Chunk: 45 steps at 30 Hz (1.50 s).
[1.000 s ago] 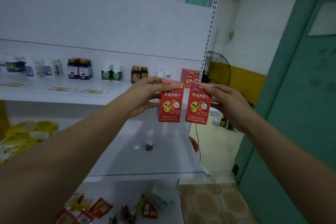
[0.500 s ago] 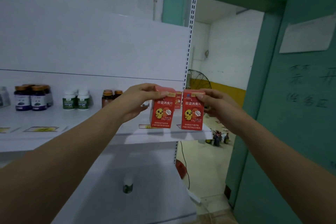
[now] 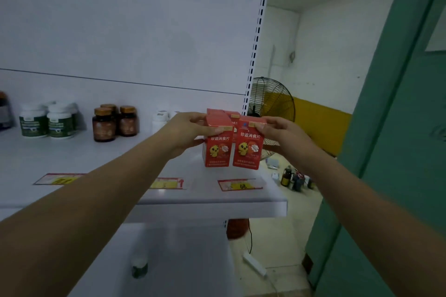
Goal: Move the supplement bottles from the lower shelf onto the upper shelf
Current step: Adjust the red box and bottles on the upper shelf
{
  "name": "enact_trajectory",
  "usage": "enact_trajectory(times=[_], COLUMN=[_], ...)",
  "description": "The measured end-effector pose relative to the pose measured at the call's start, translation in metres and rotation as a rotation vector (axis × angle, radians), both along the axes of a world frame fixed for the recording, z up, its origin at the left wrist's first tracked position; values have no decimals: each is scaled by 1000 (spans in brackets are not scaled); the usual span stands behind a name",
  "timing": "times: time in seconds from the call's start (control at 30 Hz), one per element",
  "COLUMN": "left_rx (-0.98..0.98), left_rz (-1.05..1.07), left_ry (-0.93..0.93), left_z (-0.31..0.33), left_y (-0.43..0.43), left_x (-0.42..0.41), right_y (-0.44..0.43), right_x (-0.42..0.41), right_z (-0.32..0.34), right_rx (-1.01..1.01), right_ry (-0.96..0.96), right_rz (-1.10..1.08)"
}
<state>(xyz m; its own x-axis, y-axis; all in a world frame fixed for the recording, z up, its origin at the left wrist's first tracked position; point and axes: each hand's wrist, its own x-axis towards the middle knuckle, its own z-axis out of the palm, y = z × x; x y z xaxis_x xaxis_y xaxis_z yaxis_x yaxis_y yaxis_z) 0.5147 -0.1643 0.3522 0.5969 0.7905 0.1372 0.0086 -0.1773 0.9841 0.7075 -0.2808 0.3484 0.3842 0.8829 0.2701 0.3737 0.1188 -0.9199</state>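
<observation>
My left hand [image 3: 187, 131] grips a red supplement box [image 3: 217, 149] by its top, and my right hand [image 3: 277, 136] grips a second red box [image 3: 248, 149] beside it. Both boxes stand side by side on the right end of the white upper shelf [image 3: 212, 196], in front of more red boxes [image 3: 231, 114]. Further left on that shelf stand brown bottles [image 3: 113, 123], green-labelled white bottles [image 3: 45, 122] and a small white bottle [image 3: 159, 120]. One small green bottle [image 3: 139, 266] stands alone on the lower shelf [image 3: 193, 260].
Red and yellow price tags [image 3: 239, 184] lie along the upper shelf's front. A perforated upright [image 3: 255, 38] ends the shelving at the right. Beyond it are a floor fan [image 3: 275, 103], small bottles on the floor [image 3: 293, 179], a power strip [image 3: 254, 266] and a teal door [image 3: 398, 152].
Both hands have carried the two red boxes up from between the shelves and forward onto the upper shelf's right end. The view has tilted upward and come closer.
</observation>
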Motion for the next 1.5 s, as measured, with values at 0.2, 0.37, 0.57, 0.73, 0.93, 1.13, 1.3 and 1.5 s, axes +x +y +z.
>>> enact_trajectory(times=[0.2, 0.37, 0.57, 0.73, 0.93, 1.13, 1.3, 1.5], left_rx=[-106, -60, 137, 317, 410, 407, 451, 432], left_rz=[53, 73, 131, 241, 296, 173, 155, 134], left_ry=[4, 33, 277, 392, 411, 357, 442, 459], left_z=[-17, -22, -27, -27, -34, -40, -38, -37], left_y=[30, 45, 54, 64, 76, 80, 83, 86], left_x=[50, 71, 81, 87, 92, 89, 90, 91], right_y=[51, 73, 87, 105, 131, 149, 159, 169], right_x=[50, 75, 91, 90, 79, 79, 82, 87], right_z=[-18, -26, -29, -29, -31, -34, -35, -38], right_rx=[-63, -61, -89, -84, -1, 40, 36, 51], right_ry=[16, 8, -150, -195, -207, -249, -250, -296], right_rz=[122, 225, 300, 208, 100, 72, 56, 33])
